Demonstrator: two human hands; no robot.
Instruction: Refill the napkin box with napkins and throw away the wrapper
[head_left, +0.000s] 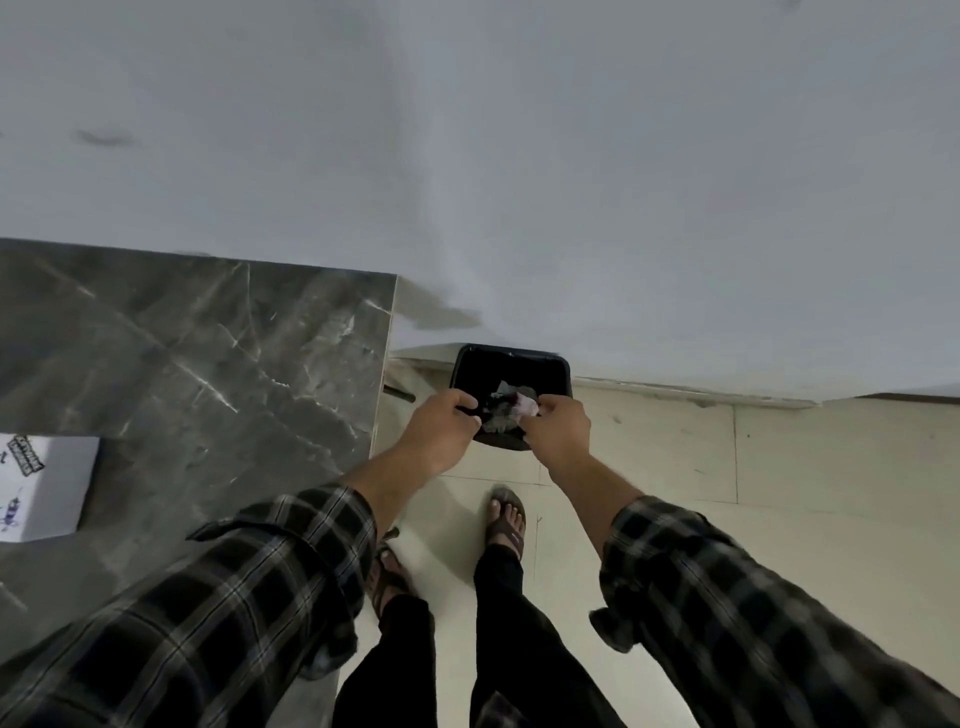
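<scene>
A black rectangular trash bin (511, 358) stands on the floor against the wall, just right of the table's corner. Both my hands reach out over its open top. My left hand (441, 426) and my right hand (558, 431) pinch a crumpled clear wrapper (511, 410) between them, held above the bin's mouth. The wrapper looks pale grey with a pinkish patch. A white napkin box (41, 486) with printed marks rests on the table at the far left edge, partly cut off.
A dark grey marble table (208, 353) fills the left side, its right edge close to my left forearm. A pale wall rises behind the bin. My sandalled feet (506, 519) stand on beige floor tiles (779, 457) stretching off to the right.
</scene>
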